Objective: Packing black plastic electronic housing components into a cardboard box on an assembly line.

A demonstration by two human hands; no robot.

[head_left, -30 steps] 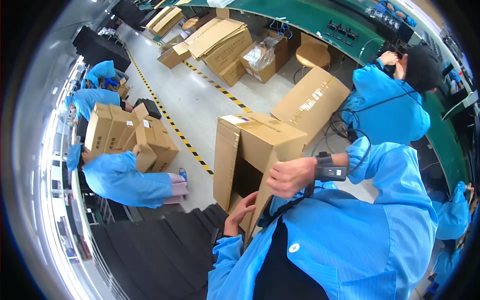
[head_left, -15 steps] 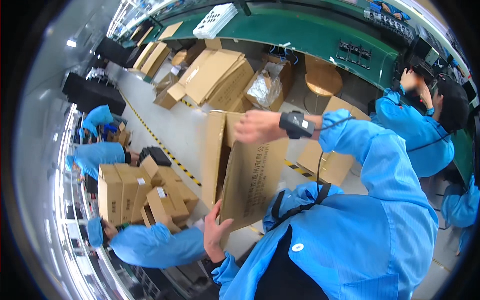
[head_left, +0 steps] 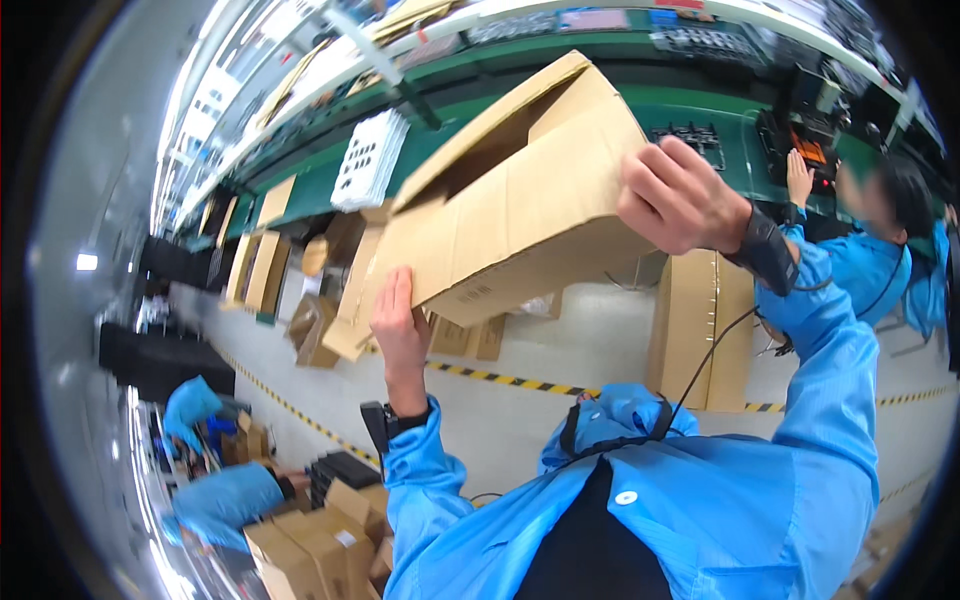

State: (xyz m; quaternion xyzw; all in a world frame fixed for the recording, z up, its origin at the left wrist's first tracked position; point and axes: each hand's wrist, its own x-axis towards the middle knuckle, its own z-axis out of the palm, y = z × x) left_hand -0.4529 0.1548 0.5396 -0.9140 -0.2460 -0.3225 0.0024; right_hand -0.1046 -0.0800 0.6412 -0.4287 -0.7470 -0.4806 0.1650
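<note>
A brown cardboard box (head_left: 540, 195) is raised in front of me, tilted, with a gap along its upper side. My right hand (head_left: 675, 195) is closed on its right end, fingers curled over the edge. Lower on the left, my left hand (head_left: 398, 325) grips the box near a loose flap (head_left: 350, 330), fingers lying up against the cardboard. The left thumb is mostly hidden. Each wrist wears a black strapped device, the right one (head_left: 765, 255) with a cable.
Behind the box runs a green workbench (head_left: 280, 215) with a stack of white trays (head_left: 370, 160). Other cartons (head_left: 700, 330) stand on the floor. On the right a co-worker in blue (head_left: 870, 280) is at the bench. More people and boxes (head_left: 310, 545) are at lower left.
The box has swung up and toward the bench, turning from upright to slanted. My right hand now holds its right end; my left hand has risen with it. My view has turned too.
</note>
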